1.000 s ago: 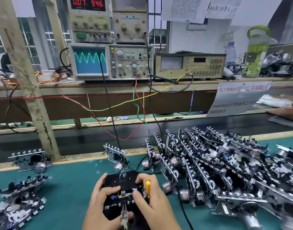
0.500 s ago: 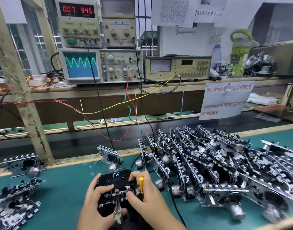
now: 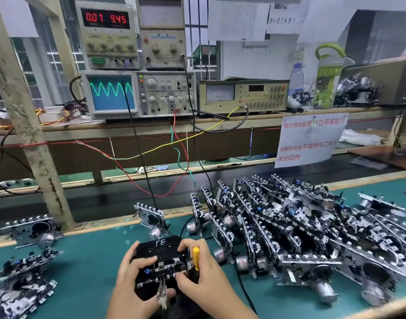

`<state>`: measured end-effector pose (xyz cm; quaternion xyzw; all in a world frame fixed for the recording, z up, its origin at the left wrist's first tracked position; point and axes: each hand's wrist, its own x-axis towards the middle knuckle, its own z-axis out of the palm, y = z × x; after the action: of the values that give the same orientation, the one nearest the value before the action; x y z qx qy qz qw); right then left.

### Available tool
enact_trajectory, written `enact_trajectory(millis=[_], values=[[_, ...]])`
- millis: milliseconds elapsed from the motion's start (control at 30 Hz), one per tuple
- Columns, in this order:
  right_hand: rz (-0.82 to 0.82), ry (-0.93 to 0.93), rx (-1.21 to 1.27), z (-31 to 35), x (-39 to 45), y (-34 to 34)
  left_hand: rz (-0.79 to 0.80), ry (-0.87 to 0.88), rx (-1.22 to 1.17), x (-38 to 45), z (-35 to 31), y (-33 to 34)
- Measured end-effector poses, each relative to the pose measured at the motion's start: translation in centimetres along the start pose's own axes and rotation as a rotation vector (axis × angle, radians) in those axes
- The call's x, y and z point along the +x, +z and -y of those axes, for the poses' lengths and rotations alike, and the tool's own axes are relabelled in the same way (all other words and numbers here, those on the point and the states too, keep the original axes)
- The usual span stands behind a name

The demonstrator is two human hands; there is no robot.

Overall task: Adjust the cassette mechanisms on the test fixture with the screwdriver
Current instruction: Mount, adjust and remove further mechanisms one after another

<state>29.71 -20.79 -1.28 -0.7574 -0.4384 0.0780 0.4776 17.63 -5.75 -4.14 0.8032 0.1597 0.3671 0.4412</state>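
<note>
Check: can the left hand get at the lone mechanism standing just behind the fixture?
Probably not yet: the left hand grips the test fixture. The lone mechanism stands just beyond, with bare mat between.

My right hand [image 3: 204, 275] holds a screwdriver [image 3: 195, 259] with a glossy yellow plastic handle. Test fixture [image 3: 161, 254]: matt black plastic. Cassette mechanisms [image 3: 296, 229]: shiny bare metal. Surface [image 3: 89, 268]: matt green mat, wood edging. Post [image 3: 29, 125]: rough, worn wood.
</note>
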Motion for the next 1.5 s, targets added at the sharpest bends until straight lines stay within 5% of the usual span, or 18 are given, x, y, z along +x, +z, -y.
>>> enact_trajectory(millis=[467, 733, 900, 1033, 1133, 1333, 1500], values=[[0.006, 0.008, 0.012, 0.1, 0.0, -0.1, -0.011, 0.033, 0.033, 0.2, 0.3, -0.3], [0.003, -0.011, -0.005, 0.4, 0.3, -0.3, 0.086, 0.028, 0.039, 1.2, -0.1, -1.3], [0.021, 0.004, -0.033, 0.4, 0.4, -0.4, 0.316, -0.038, -0.032, 1.0, 0.0, -3.8], [0.040, 0.014, -0.032, 0.6, 0.6, -0.6, 0.215, 0.068, 0.196, 0.7, 0.2, -3.7], [0.083, 0.051, -0.059, 1.1, 0.6, -0.9, 0.153, -0.005, 0.262, 2.9, -1.7, -3.1], [0.088, 0.168, -0.034, 1.6, 0.0, -0.8, 0.400, -0.101, 0.564, 7.4, -5.6, -4.2], [0.156, 0.337, 0.041, 2.1, 1.6, -1.2, 0.470, -0.273, 0.448, 9.2, -5.9, -3.5]])
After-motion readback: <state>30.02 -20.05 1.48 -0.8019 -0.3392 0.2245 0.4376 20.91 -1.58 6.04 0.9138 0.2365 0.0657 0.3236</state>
